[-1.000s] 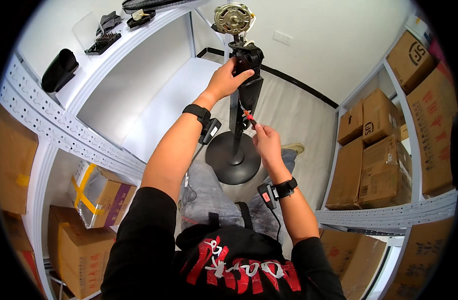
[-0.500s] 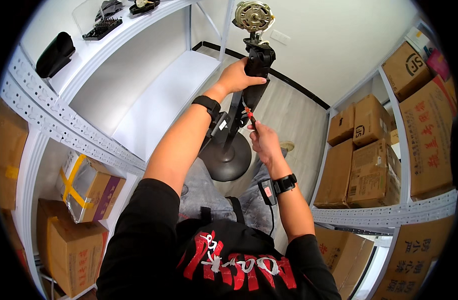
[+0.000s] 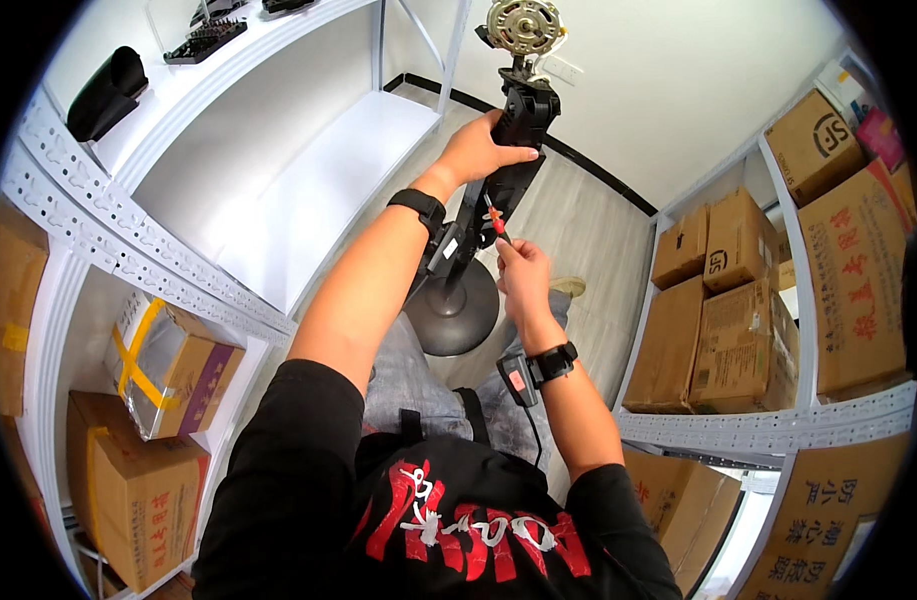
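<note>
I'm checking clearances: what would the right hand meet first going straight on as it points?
Probably the tall black plastic column: the slim red-and-black tool in the bare right hand overlaps it in the picture, tip leading. Depth is unclear, so I cannot tell whether they touch.
</note>
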A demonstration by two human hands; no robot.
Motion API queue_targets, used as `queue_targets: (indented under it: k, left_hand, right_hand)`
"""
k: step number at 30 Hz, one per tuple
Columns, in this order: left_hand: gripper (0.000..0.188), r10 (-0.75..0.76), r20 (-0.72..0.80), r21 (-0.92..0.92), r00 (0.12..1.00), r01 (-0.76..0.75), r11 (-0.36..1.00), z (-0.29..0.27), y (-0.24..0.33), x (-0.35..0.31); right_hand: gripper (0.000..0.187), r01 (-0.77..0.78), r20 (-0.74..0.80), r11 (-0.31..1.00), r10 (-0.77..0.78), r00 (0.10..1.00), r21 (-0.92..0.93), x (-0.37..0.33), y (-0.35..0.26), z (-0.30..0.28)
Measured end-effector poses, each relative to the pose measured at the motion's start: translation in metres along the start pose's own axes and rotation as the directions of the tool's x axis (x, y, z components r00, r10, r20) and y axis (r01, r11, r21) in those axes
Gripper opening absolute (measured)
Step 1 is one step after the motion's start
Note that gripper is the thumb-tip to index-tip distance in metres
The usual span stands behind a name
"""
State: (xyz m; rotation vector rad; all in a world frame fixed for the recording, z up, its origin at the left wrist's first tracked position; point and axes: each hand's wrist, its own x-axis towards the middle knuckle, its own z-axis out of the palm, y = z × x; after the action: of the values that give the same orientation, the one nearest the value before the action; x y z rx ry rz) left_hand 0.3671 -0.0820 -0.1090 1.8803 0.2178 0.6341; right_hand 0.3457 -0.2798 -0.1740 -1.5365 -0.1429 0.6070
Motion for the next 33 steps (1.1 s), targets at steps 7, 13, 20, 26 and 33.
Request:
queue_targets:
  k: [7,13,20,26,33]
  left_hand:
    - [0.07,-0.015,-0.047,0.025,0.999,0.016,1.0,0.003,-0.001,0.0]
    - [0.068,-0.01,-0.061,0.038,0.998,0.012,0.999,0.004,-0.004,0.0]
    - [0.068,0.006,-0.088,0.011,0.996,-0.005,1.0,0.008,-0.012,0.002]
    - [0.068,-0.002,-0.096,0.025,0.995,0.004,1.0,0.008,-0.008,-0.001]
    - [0.067,-0.012,-0.1,0.005,0.995,0.013,1.0,0.006,-0.008,-0.003]
  right_hand:
    - [0.024,-0.267,0.21,0.931,0.217,0.953,0.249,-0.014,-0.019,0.012]
    - [0.029,-0.406,0.301,0.824,0.302,0.905,0.395,-0.008,-0.02,0.013]
    - [0.021,-0.365,0.298,0.838,0.257,0.919,0.405,0.001,-0.014,0.009]
    - [0.017,-0.03,-0.009,0.994,0.031,0.999,0.108,-0.002,-0.003,0.024]
    - [0.022,-0.228,0.179,0.942,0.186,0.966,0.248,-0.001,-0.021,0.011]
